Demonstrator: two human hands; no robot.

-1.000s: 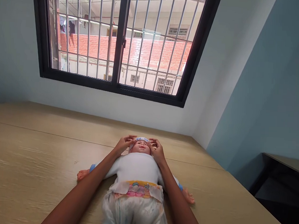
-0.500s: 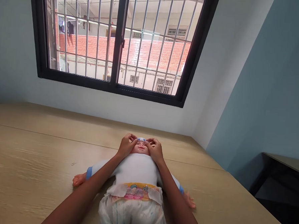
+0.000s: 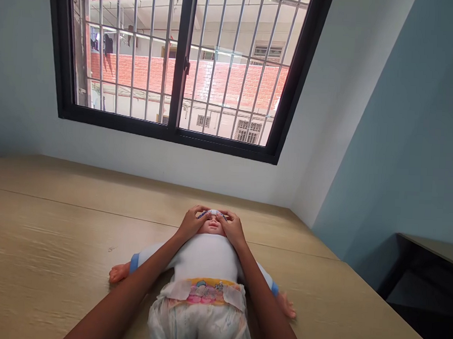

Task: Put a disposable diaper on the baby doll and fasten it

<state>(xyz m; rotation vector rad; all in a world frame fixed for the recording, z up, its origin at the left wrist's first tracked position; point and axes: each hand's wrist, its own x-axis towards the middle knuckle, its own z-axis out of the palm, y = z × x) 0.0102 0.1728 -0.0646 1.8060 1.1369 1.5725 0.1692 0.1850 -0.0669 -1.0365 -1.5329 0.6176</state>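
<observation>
A baby doll (image 3: 201,256) lies on its back on the wooden table, its head toward the window. It wears a white top with blue cuffs and a diaper (image 3: 199,315) with a colourful printed waistband. A white and blue patterned baby hat (image 3: 214,212) covers the top of its head. My left hand (image 3: 193,223) is closed on the hat's left side, thumb along the brim over the doll's brow. On the other side my right hand (image 3: 231,226) grips the hat the same way. Both hands partly hide the hat and the doll's face.
The wooden table (image 3: 55,241) runs to the wall under a barred window (image 3: 175,131). A dark-framed second table (image 3: 431,251) stands to the right. The doll's arms stretch out past my forearms on both sides.
My thumbs have moved inward across the hat's front edge, and the blue pattern now shows more at its sides. The doll's body stays in place.
</observation>
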